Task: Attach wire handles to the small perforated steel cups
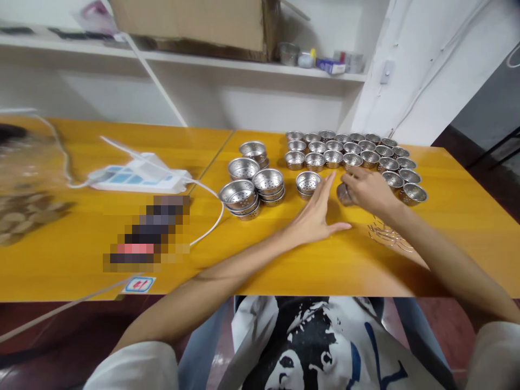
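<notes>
Nearest: printed shirt on the lap, both forearms reaching out over the yellow table. At the near table edge there's a small sticker, with a pixelated dark object just past it. On the right, a loose pile of thin wire pieces lies on the table, partly under the right forearm. Left hand is open, fingers straight and together, thumb out to the right, palm edge resting on the tabletop and gripping nothing. Right hand is just beyond and to the right of it, fingers curled down and closed on a small metal cup that sits on the table between the two hands. The cup is blurred and mostly covered, so I can't tell which way up it is. A single perforated cup stands just off the left fingertips, not touching. Left of that are stacks of larger perforated cups, several deep and bunched together. Behind the right hand are rows of small cups, upright and packed side by side out to the far table edge. Far left are a white power strip with cable and a blurred brownish heap. At the back is a wall shelf with a cardboard box on it.
</notes>
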Tool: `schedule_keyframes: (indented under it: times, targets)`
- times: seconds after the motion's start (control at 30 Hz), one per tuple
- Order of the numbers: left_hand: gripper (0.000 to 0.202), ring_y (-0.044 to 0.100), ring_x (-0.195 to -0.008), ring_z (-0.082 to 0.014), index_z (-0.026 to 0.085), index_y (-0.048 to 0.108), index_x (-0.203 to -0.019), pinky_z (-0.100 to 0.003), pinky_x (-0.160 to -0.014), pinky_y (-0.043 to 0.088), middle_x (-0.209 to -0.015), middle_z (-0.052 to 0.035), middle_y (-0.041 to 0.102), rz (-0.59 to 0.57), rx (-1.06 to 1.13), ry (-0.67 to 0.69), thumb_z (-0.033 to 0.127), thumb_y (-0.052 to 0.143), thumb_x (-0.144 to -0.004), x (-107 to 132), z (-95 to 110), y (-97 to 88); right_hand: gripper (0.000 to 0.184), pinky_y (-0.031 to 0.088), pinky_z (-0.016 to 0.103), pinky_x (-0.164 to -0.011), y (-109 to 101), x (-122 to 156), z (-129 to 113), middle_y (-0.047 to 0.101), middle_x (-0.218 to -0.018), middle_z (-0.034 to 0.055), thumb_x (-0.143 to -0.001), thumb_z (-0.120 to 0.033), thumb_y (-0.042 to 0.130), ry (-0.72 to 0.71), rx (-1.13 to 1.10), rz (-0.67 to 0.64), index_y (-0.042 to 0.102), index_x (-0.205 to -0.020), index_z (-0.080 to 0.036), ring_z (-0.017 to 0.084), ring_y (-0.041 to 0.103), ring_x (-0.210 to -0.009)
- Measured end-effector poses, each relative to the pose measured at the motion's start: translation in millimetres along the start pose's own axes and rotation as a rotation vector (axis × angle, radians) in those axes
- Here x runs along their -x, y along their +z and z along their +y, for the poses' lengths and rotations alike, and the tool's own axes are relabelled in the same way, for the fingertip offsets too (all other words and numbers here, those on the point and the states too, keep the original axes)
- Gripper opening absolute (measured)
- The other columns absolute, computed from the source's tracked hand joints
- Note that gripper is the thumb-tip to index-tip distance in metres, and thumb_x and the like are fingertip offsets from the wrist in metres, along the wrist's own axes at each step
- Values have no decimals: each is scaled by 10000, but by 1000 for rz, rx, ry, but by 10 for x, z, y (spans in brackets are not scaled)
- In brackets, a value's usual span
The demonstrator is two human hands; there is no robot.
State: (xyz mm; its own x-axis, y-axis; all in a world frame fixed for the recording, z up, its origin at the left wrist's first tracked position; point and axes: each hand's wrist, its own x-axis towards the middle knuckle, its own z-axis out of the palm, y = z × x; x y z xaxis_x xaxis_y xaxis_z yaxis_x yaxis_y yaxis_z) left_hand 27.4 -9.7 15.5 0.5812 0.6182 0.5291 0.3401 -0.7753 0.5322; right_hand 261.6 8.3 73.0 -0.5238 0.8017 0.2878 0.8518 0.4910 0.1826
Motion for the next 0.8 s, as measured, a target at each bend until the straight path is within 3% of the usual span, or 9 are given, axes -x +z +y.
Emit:
schedule_keyframes:
  times: [0.1,0.2,0.3,0.4,0.47,0.6,0.67,0.8]
  targets:
    - [1202,498,-1661,-429,268,187,-1805,-640,-1335,488,-1794,-250,448,68,109,-86,508,951,-908,53,8,109,280,458,372,-689,-10,96,-393,762,-1100,172,-1050,-135,537,-77,-137,61,728,-1254,-162,285,687,-914]
    - [937,667,-1500,-394,224,467,-1669,-598,-1251,572,-1616,-215,658,132,119,-78,470,957,-909,68,-8,94,308,466,381,-652,3,178,-558,764,-1173,196,-1077,-135,492,49,-217,189,705,-1295,-178,305,719,-955]
    - [798,738,-1386,-364,212,596,-1549,-559,-1174,630,-1515,-185,731,183,135,-112,439,976,-886,55,5,50,269,449,375,-613,-7,267,-571,762,-1243,208,-1099,-186,494,174,-249,305,716,-1247,-213,320,743,-1010]
    - [761,750,-1362,-350,206,629,-1513,-537,-1156,643,-1495,-180,741,204,142,-143,389,990,-869,50,3,39,176,459,375,-618,-40,323,-559,781,-1132,177,-1083,-262,551,232,-384,297,722,-1110,-230,285,728,-866]
    - [767,737,-1385,-354,209,626,-1518,-543,-1162,639,-1511,-181,729,203,132,-150,355,994,-860,60,-21,45,156,478,365,-617,-66,328,-554,783,-990,116,-1085,-350,593,281,-643,237,707,-1098,-245,231,676,-712]
    - [787,702,-1440,-358,247,605,-1555,-555,-1186,628,-1562,-164,698,188,104,-144,291,977,-863,104,-66,75,463,367,316,-495,-80,290,-557,571,-621,-22,-1096,-676,575,386,-1215,-7,621,-906,-257,150,450,-478]
    - [734,697,-1450,-345,248,606,-1557,-549,-1210,616,-1568,-154,693,200,85,-118,235,922,-895,128,-74,97,597,317,305,-500,-53,266,-576,449,-577,-44,-1060,-790,568,384,-1319,-33,544,-791,-257,142,395,-500]
    - [691,686,-1465,-335,231,618,-1533,-521,-1207,619,-1570,-149,694,226,82,-93,184,875,-893,147,-95,132,677,307,305,-569,46,237,-626,415,-640,-29,-1006,-854,597,349,-1330,66,490,-720,-250,150,376,-612]
